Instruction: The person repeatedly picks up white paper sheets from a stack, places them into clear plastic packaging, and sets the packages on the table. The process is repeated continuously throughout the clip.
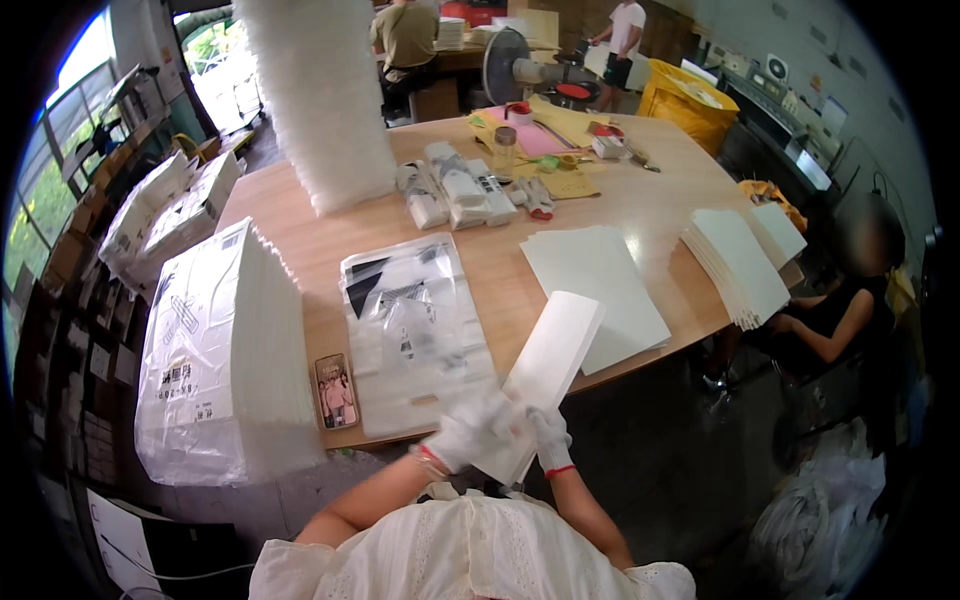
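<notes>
Both my hands wear white gloves with red cuffs, close to my body at the near table edge. A long folded white card (556, 345) slants up and away between them. My right hand (549, 437) is closed on the card's lower right edge. Smeared by motion, my left hand (468, 428) is at the card's lower left side; its fingers cannot be made out. Just beyond it lies a pile of clear printed plastic bags (415, 330). To the right of the folded card, a stack of flat white card sheets (600, 290) rests on the table.
A phone (336, 390) and a tall plastic-wrapped stack (215, 360) stand at the left. Another tall white stack (320, 100) rises at the back. Small packets (455, 185) lie mid-table. More cards (735, 262) are at the right, near a seated person (850, 310).
</notes>
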### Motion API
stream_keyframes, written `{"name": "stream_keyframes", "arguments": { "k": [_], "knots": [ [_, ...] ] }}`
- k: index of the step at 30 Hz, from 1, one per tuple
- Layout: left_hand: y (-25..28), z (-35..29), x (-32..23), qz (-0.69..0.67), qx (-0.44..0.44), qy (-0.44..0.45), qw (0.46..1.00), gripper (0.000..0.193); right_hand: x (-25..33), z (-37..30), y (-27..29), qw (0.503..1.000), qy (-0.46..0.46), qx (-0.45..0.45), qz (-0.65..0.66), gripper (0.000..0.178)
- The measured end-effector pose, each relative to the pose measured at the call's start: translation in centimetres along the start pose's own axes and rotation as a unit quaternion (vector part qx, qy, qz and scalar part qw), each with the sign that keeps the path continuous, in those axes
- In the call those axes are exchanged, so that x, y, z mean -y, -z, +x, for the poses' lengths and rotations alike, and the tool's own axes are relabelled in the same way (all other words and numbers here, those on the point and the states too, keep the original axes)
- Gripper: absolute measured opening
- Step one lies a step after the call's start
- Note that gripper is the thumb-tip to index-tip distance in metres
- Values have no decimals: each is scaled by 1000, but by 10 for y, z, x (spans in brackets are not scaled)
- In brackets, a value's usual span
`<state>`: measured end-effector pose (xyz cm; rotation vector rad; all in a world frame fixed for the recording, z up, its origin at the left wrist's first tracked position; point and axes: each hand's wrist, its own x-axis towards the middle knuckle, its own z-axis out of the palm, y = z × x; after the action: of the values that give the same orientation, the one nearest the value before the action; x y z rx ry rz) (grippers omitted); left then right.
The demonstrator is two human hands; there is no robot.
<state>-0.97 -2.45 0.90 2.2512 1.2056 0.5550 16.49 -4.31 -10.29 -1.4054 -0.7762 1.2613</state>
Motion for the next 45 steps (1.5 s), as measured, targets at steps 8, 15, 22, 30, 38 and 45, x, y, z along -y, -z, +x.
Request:
{"name": "stream_keyframes", "arguments": {
  "k": [8, 15, 22, 30, 38, 45],
  "knots": [
    [128, 34, 131, -259, -93, 134, 952, 32, 76, -74, 21, 938, 265, 20, -224, 20],
    [98, 57, 150, -511, -105, 149, 840, 32, 66, -54, -33, 754, 148, 131, -626, 32],
    [0, 6, 64, -213, -75, -54, 973, 23, 45, -13, -62, 760, 116, 165, -617, 31],
    [-16, -5, 112, -73, -150, 2, 986, 39, 21, 46, -68, 861, 161, -95, -473, 39],
    [-18, -39, 191, 266, -401, 80, 873, 31, 48, 101, -56, 782, 50, 91, -615, 49],
    [-88, -111, 187, -88, -310, 325, 889, 35, 12, 17, 0, 888, 40, 211, -406, 72]
  ]
}}
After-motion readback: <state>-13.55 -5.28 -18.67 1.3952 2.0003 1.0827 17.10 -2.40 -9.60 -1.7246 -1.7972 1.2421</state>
